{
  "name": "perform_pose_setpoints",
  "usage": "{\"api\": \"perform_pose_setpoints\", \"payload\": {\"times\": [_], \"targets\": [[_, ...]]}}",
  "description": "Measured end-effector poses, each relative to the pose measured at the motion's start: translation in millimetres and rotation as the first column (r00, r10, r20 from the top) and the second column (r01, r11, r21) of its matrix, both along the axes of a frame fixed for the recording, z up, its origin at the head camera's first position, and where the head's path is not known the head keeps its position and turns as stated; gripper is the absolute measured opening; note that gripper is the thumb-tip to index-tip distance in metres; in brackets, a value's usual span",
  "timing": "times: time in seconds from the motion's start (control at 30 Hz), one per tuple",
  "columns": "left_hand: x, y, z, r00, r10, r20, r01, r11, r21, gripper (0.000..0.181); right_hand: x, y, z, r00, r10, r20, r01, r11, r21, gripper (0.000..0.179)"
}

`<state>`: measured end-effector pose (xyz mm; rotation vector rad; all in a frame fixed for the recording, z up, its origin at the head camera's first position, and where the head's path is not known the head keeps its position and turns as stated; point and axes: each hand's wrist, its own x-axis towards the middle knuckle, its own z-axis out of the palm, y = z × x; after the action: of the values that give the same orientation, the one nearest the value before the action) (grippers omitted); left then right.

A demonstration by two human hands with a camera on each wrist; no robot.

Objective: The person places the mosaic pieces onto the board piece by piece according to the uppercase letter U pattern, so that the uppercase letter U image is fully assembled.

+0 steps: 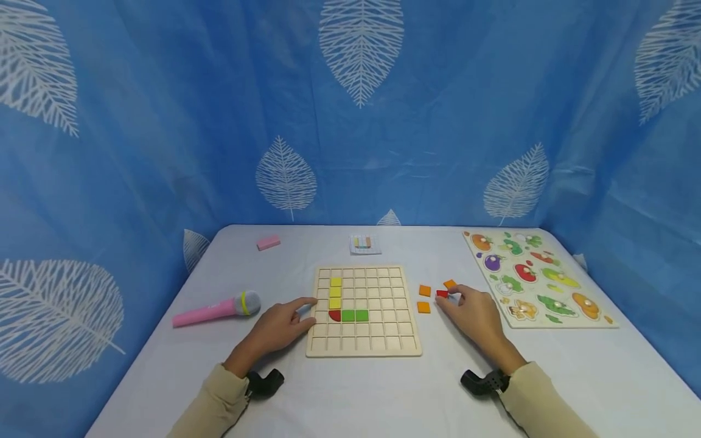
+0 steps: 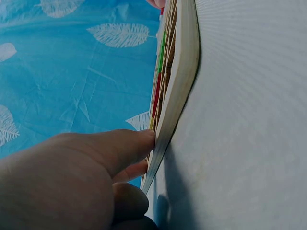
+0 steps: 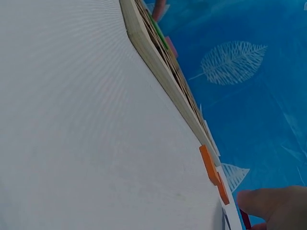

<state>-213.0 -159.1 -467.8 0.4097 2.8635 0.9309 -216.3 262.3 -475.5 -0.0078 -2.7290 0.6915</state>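
A wooden grid board lies on the table in the head view. Yellow squares form a column on it, above a red rounded piece with green squares in a row to its right. At the board's left edge, the left hand touches with thumb and index finger spread; its other fingers are bent beneath. To the right of the board, the right hand has a red tile between thumb and index finger. Orange tiles lie around those fingertips.
A pink toy microphone lies at left, with a pink block farther back. Behind the board is a small pattern card. A vegetable puzzle board lies at right. Blue leaf-print curtain surrounds the table.
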Motion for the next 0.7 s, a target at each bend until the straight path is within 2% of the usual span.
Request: {"api": "perform_pose_setpoints", "payload": {"times": [0.37,0.53,0.7], "targets": [[-1.8,-2.3,-0.9,1.0,-0.012,-0.009,0.012,1.0,0.011,0.044,3.2,-21.4,13.9,0.998,0.065,0.0,-0.065,0.998,-0.024,0.041],[-1.6,-1.1,-0.2,1.0,-0.014,-0.021,0.014,1.0,0.017,0.043,5.8,-36.8,18.3,0.993,0.117,-0.008,-0.117,0.993,-0.025,0.041],[-0.3,-0.1,-1.1,1.0,-0.013,-0.022,0.014,1.0,0.011,0.043,11.1,-54.8,16.4,0.982,0.191,-0.008,-0.191,0.981,-0.041,0.038]]}}
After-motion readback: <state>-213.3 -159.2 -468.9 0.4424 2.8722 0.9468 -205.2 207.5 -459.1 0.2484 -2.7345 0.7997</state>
